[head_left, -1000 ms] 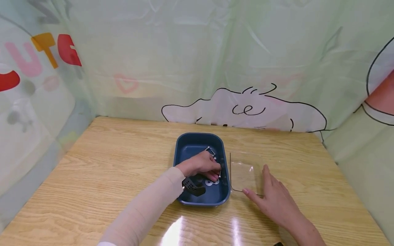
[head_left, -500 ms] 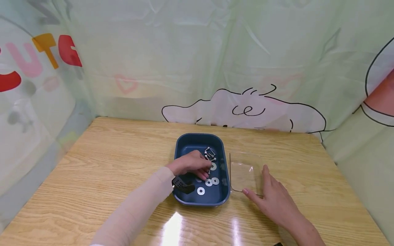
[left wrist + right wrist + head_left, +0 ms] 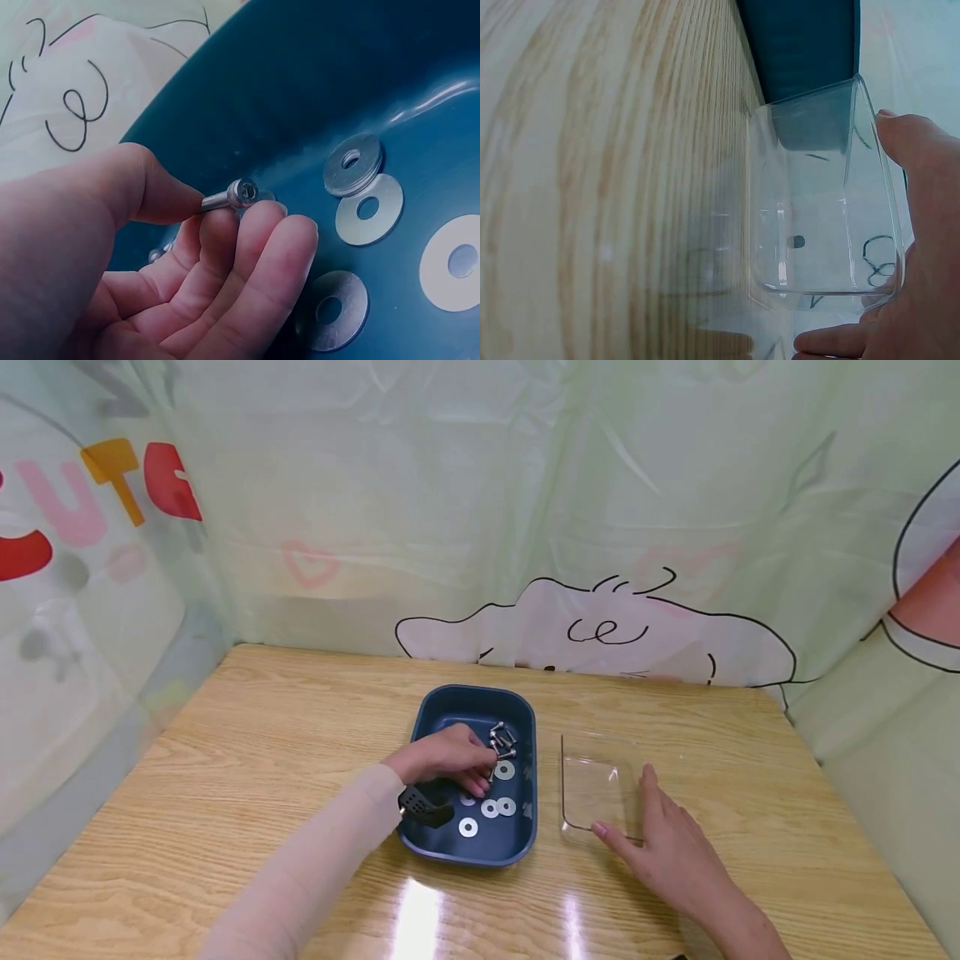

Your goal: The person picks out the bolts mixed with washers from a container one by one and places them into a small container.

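While screw (image 3: 225, 197) in left hand (image 3: 450, 753), "UTE" (image 3: 114, 464) on curtain (image 3: 375, 485)

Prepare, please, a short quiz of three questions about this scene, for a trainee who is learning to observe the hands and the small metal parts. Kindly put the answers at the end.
1. Fill in the blank: the left hand pinches a small metal ____ with a socket in its head.
2. True or false: the clear box stands to the right of the blue tray, with a gap between them.
3. Where do the flat washers lie?
a) on the bare table
b) in the clear box
c) in the blue tray

Key: 1. bolt; 2. true; 3. c
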Demonstrator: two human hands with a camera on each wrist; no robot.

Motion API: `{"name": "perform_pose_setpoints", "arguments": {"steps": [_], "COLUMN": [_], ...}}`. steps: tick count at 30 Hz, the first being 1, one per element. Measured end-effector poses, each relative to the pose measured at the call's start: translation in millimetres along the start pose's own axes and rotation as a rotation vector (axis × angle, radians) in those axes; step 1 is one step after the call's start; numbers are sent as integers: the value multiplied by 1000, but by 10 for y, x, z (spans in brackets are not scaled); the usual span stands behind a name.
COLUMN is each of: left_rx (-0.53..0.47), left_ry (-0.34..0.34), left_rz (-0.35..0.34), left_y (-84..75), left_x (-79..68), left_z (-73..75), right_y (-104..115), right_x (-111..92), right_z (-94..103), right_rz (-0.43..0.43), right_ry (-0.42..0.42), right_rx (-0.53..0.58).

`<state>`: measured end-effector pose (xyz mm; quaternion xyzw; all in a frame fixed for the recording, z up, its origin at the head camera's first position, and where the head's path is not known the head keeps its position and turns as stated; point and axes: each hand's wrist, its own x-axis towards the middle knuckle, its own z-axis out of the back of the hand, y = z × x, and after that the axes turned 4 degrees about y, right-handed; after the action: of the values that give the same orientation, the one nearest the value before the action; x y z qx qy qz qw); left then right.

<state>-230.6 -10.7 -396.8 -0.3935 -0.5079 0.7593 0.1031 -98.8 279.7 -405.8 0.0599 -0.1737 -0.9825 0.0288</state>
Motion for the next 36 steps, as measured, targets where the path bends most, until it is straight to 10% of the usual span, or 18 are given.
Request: {"name": "perform_pose_setpoints", "arguments": {"steps": [36], "left_rx": [-50], "left_ry": [-76], "left_rz": [16], "left_y": [243], "left_x": [-266], "left_z": [421], "right_y": [-12], "right_x": [-40], "right_z": [21], "right_rz": [24], "right_ry": [-7], "right_rx": [42]}}
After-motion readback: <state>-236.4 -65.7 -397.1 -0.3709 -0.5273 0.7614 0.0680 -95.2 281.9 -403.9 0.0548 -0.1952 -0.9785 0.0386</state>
